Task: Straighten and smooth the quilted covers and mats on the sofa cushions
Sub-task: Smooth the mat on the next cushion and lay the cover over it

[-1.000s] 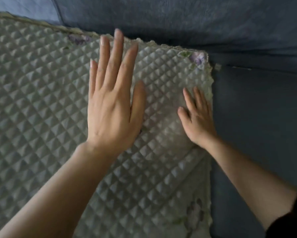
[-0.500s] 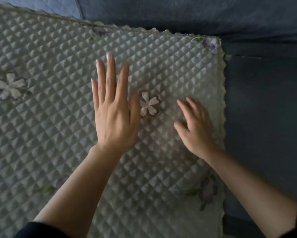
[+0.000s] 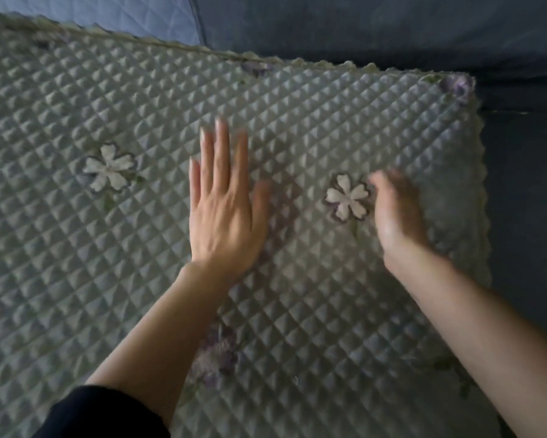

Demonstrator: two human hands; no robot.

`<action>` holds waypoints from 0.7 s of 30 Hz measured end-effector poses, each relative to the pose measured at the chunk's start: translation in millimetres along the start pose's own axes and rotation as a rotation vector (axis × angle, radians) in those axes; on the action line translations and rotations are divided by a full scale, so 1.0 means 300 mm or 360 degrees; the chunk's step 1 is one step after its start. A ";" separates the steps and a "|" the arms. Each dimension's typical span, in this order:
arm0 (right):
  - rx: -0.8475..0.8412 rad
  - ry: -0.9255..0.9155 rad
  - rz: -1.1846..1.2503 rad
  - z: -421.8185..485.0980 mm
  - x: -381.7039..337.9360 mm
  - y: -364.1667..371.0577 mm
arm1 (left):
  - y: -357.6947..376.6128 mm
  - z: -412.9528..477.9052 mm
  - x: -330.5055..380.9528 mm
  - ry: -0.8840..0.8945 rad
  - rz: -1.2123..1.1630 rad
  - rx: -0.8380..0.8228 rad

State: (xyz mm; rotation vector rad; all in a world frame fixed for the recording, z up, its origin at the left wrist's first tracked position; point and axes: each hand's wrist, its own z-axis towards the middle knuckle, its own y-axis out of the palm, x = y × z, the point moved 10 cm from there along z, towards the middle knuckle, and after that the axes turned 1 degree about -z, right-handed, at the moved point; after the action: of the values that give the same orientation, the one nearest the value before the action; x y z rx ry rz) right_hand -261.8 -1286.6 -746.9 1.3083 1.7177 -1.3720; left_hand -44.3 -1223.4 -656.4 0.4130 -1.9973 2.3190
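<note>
A pale green quilted mat (image 3: pixel 76 263) with a raised diamond pattern, white flower patches and a scalloped edge covers the sofa seat. My left hand (image 3: pixel 224 210) lies flat on it near the middle, fingers straight and pointing away from me. My right hand (image 3: pixel 395 213) rests on the mat to the right of a white flower patch (image 3: pixel 348 197); it is motion-blurred, and its fingers look relaxed and slightly bent. Neither hand holds anything.
The dark blue sofa back cushion (image 3: pixel 376 23) runs along the top, with a lighter blue quilted cover (image 3: pixel 123 14) at the upper left. A bare dark blue seat cushion (image 3: pixel 525 200) lies right of the mat's scalloped edge.
Both hands have slid back toward me across the mat, away from its far edge. The view has shifted, so more of the mat and a second white flower show.
</note>
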 end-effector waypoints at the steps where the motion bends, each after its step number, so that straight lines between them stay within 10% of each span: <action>1: 0.0084 0.0046 0.0284 -0.001 -0.087 0.004 | 0.076 -0.036 -0.060 -0.0050 0.0147 -0.0195; 5: 0.0274 -0.0823 -0.0054 -0.147 -0.375 0.145 | 0.142 -0.046 -0.125 0.0007 -0.0064 -0.0503; 9: -0.0245 -0.0973 -0.1278 -0.240 -0.097 0.461 | -0.167 0.067 -0.158 0.0148 -0.0329 0.0059; 13: -0.0336 -0.0666 -0.0966 -0.208 -0.234 0.455 | -0.178 0.049 -0.395 -0.0079 -0.0018 0.0021; 17: 0.0116 -0.0901 -0.0230 -0.272 -0.602 0.454 | -0.069 -0.005 -0.497 -0.0091 0.0055 -0.0361; 21: -0.0318 -0.1131 -0.1149 -0.384 -0.426 0.772 | -0.329 0.100 -0.522 -0.0040 -0.0263 0.0025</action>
State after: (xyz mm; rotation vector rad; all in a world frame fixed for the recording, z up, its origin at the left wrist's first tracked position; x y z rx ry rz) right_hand 13.1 -1222.4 -687.8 0.0051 1.7707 -1.6959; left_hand 132.4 -1215.8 -594.3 0.5869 -1.8782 2.2419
